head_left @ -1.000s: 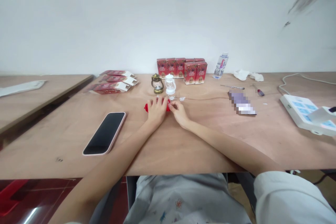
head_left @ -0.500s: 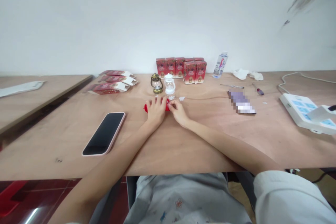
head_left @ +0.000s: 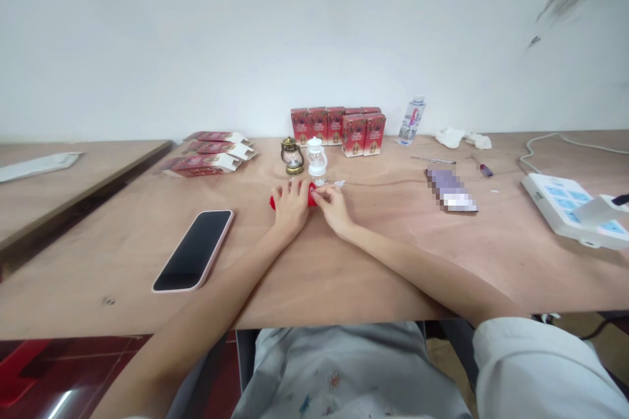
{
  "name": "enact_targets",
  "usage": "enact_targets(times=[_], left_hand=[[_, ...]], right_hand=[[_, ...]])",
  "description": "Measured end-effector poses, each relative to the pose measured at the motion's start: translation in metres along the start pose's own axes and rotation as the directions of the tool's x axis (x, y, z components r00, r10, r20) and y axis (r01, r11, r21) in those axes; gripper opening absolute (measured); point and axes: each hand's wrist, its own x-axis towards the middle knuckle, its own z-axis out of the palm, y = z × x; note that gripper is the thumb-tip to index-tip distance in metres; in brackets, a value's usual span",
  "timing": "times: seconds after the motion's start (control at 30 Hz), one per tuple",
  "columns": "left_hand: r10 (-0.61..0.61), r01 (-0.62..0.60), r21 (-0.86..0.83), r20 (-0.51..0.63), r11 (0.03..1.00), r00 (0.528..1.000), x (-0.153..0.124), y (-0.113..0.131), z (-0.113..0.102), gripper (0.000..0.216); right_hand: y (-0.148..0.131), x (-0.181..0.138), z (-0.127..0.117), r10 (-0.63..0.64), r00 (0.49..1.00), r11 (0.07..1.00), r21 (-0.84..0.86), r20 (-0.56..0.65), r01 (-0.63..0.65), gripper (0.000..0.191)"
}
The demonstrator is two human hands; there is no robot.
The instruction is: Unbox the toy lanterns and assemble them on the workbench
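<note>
My left hand [head_left: 291,205] lies over a small red object [head_left: 311,194] on the wooden table [head_left: 344,262], its fingers curled round it. My right hand [head_left: 334,205] touches the red object's right end with pinched fingertips. Most of the red object is hidden under my hands. Just beyond them stand a small bronze lantern [head_left: 291,156] and a small white lantern [head_left: 317,158], with tiny clear parts [head_left: 334,182] lying beside them.
A black phone in a pink case [head_left: 193,250] lies at the left. Flat red cartons [head_left: 209,154] are stacked far left, upright red boxes [head_left: 339,126] at the back. A water bottle [head_left: 411,120], a screwdriver [head_left: 484,169] and a white power strip [head_left: 572,208] are to the right.
Both hands stay on the red object with only slight finger movement. The view has shifted a little.
</note>
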Motion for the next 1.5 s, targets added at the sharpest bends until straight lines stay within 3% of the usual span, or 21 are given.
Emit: enact_targets(times=[0.2, 0.5, 0.73, 1.23, 1.5], left_hand=[[0.004, -0.004, -0.005, -0.015, 1.0, 1.0, -0.0003, 0.0011, -0.0007, 0.033], [-0.017, 0.017, -0.038, -0.012, 0.999, 1.0, -0.0001, 0.0024, 0.0003, 0.032], [-0.012, 0.011, -0.043, -0.038, 0.999, 0.999, -0.0008, 0.0011, 0.0026, 0.031], [-0.039, 0.035, -0.076, -0.044, 0.997, 0.998, -0.0001, 0.0024, 0.0027, 0.03], [-0.081, 0.079, -0.063, -0.035, 0.995, 0.996, 0.0019, 0.0054, 0.0028, 0.026]], right_hand=[[-0.0041, -0.0013, -0.0017, -0.008, 1.0, 1.0, -0.021, -0.03, 0.007, 0.014], [-0.0052, -0.002, 0.0003, 0.068, 0.996, 0.995, 0.079, -0.065, -0.063, 0.016], [-0.0055, 0.0012, -0.0011, 0.098, 0.995, 0.992, 0.082, -0.014, -0.096, 0.029], [-0.001, 0.0011, 0.0, -0.033, 0.999, 0.998, -0.048, 0.028, 0.035, 0.028], [-0.0057, -0.0029, 0.0019, -0.118, 0.993, 0.981, -0.156, -0.01, 0.115, 0.014]])
